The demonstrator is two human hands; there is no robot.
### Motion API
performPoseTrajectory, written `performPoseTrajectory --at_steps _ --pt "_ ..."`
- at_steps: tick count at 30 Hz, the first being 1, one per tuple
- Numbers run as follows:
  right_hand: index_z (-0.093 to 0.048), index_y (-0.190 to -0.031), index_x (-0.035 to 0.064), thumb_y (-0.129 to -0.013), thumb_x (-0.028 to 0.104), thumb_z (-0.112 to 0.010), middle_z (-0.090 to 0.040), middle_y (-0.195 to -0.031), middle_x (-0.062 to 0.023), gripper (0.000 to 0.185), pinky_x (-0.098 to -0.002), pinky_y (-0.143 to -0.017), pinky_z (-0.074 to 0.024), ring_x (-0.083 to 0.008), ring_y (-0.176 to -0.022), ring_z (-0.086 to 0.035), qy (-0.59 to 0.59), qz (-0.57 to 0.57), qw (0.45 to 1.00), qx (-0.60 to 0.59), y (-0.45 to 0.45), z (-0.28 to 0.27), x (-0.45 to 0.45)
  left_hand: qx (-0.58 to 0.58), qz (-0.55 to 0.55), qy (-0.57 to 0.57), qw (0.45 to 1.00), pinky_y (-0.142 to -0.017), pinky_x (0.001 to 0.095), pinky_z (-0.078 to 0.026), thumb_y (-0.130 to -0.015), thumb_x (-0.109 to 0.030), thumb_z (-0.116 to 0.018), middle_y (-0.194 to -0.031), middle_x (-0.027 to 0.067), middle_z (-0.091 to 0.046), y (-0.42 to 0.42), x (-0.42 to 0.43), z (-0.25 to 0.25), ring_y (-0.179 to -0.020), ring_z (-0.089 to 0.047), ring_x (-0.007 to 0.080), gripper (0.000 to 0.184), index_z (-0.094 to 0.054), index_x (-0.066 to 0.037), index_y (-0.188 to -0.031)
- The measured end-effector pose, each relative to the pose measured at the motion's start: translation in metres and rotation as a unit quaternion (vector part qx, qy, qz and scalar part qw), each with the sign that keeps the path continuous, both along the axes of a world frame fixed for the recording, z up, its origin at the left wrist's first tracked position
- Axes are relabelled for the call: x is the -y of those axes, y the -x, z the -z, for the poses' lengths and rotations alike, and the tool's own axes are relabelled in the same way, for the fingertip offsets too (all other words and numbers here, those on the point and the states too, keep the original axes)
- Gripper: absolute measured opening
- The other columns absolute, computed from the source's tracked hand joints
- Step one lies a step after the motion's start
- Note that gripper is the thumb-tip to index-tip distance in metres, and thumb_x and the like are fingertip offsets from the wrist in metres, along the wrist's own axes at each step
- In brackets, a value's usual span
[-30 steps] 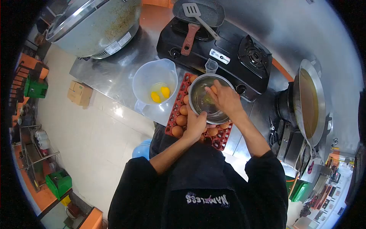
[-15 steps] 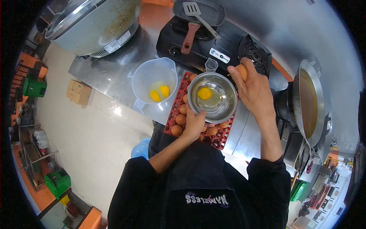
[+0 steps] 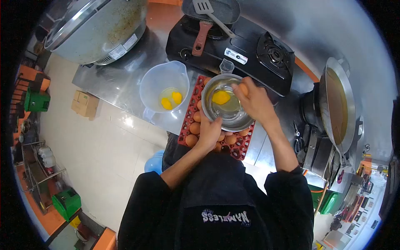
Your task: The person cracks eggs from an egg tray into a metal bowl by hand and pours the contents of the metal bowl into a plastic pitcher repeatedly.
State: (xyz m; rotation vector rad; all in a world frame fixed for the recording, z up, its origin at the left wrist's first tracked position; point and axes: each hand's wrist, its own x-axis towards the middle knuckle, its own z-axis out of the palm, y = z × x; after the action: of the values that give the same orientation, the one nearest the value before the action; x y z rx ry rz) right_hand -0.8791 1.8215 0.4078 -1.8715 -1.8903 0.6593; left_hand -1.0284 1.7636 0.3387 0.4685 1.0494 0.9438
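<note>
My left hand grips the near-left rim of a steel bowl, which sits over a red egg tray. One egg yolk lies in clear white inside the bowl. My right hand is closed around a brown egg at the bowl's right rim; whether the shell is cracked I cannot tell. Several brown eggs rest in the tray's cups around the bowl. To the left stands a translucent plastic jug with two yolks in it.
Behind the bowl are a small clear cup and a black gas stove, with a pan and slotted spatula on it. A large wok of liquid stands at right, scissors nearby. A big metal pot is at back left.
My right hand has moved left and down with the egg, from above the stove's edge to the bowl's right rim. My left hand still holds the bowl. The view has shifted slightly.
</note>
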Motion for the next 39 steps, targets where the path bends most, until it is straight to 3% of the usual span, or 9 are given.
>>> performPoseTrajectory --at_steps 6,9,12,15,19,22,27,31,39 --pt "-0.054 -0.103 0.0012 -0.095 0.04 -0.06 -0.065 -0.08 -0.0236 0.04 -0.0394 -0.069 -0.0497 -0.0352 -0.076 -0.067 0.037 0.018 0.995 -0.089 -0.006 0.004 -0.001 -0.007 -0.018 -0.017 1.0 -0.065 0.0332 -0.061 -0.09 0.004 -0.044 -0.129 0.0201 -0.049 0.006 0.002 -0.003 -0.107 -0.061 0.0299 0.057 -0.024 -0.004 -0.143" --pt "-0.055 -0.104 0.0022 -0.096 0.036 -0.061 -0.065 -0.081 -0.0158 0.035 -0.0331 -0.069 -0.049 -0.0231 -0.073 -0.064 0.033 0.002 0.998 -0.045 -0.014 0.024 0.004 0.003 0.001 -0.03 1.0 -0.061 0.0327 -0.062 -0.089 0.004 -0.043 -0.128 0.0204 -0.049 0.01 -0.004 0.0 -0.103 -0.062 0.0296 0.058 -0.023 -0.004 -0.143" --pt "-0.056 -0.109 0.0039 -0.097 0.029 -0.061 -0.062 -0.086 -0.0057 0.028 -0.0275 -0.067 -0.0484 -0.0151 -0.074 -0.06 -0.024 0.01 0.964 -0.265 -0.035 0.034 0.013 0.015 0.019 -0.074 0.997 -0.053 0.0314 -0.064 -0.091 0.004 -0.043 -0.126 0.0223 -0.048 0.018 -0.011 0.02 -0.088 -0.068 0.0288 0.058 -0.018 -0.005 -0.142" --pt "-0.06 -0.116 0.002 -0.092 0.018 -0.068 -0.063 -0.103 -0.0044 0.03 -0.0261 -0.079 -0.05 -0.0135 -0.094 -0.06 0.032 0.067 0.928 -0.365 -0.05 0.004 0.039 0.001 0.038 -0.072 0.997 -0.052 0.0296 -0.063 -0.088 0.004 -0.044 -0.123 0.0207 -0.051 0.03 -0.017 0.0 -0.088 -0.068 0.0272 0.058 -0.022 -0.003 -0.142" --pt "-0.059 -0.127 0.0022 -0.089 0.013 -0.071 -0.057 -0.111 -0.0065 0.041 -0.0271 -0.084 -0.0497 -0.0173 -0.1 -0.058 0.021 0.096 0.934 -0.345 -0.059 0.01 0.086 -0.006 0.048 -0.052 0.997 -0.051 0.0274 -0.061 -0.083 0.002 -0.045 -0.117 0.0176 -0.056 0.039 -0.023 -0.009 -0.087 -0.068 0.0247 0.061 -0.028 -0.003 -0.141" --pt "-0.056 -0.128 0.0006 -0.085 0.014 -0.076 -0.051 -0.123 -0.0103 0.049 -0.0316 -0.089 -0.0503 -0.0207 -0.111 -0.055 0.042 0.108 0.94 -0.32 -0.069 0.068 0.12 -0.009 0.051 -0.033 0.998 -0.052 0.0279 -0.062 -0.082 0.001 -0.047 -0.115 0.0176 -0.057 0.047 -0.027 -0.02 -0.084 -0.069 0.0241 0.061 -0.028 -0.003 -0.14" --pt "-0.051 -0.115 0.0016 -0.078 0.01 -0.081 -0.063 -0.109 -0.0131 0.049 -0.0352 -0.084 -0.0535 -0.0254 -0.098 -0.065 0.005 0.1 0.983 -0.153 -0.033 0.114 0.154 -0.012 0.065 -0.017 0.998 -0.05 0.0277 -0.062 -0.082 0.0 -0.046 -0.112 0.0193 -0.059 0.057 -0.031 -0.037 -0.077 -0.07 0.0249 0.06 -0.028 0.002 -0.139" --pt "-0.055 -0.109 0.0029 -0.073 0.012 -0.085 -0.055 -0.116 -0.0167 0.048 -0.041 -0.087 -0.051 -0.0334 -0.108 -0.058 -0.125 0.063 0.989 -0.053 -0.017 0.128 0.159 0.009 0.087 0.003 0.996 -0.051 0.0285 -0.062 -0.084 0.001 -0.045 -0.113 0.0203 -0.057 0.063 -0.031 -0.035 -0.078 -0.07 0.0263 0.059 -0.025 0.001 -0.139" --pt "-0.056 -0.123 0.006 -0.069 0.021 -0.087 -0.044 -0.123 -0.0153 0.064 -0.0421 -0.091 -0.0501 -0.0333 -0.11 -0.052 -0.082 0.103 0.991 -0.02 -0.03 0.164 0.178 0.044 0.085 0.014 0.995 -0.052 0.0288 -0.063 -0.084 0.002 -0.044 -0.115 0.0211 -0.057 0.064 -0.026 -0.036 -0.079 -0.071 0.0283 0.06 -0.023 0.001 -0.14"
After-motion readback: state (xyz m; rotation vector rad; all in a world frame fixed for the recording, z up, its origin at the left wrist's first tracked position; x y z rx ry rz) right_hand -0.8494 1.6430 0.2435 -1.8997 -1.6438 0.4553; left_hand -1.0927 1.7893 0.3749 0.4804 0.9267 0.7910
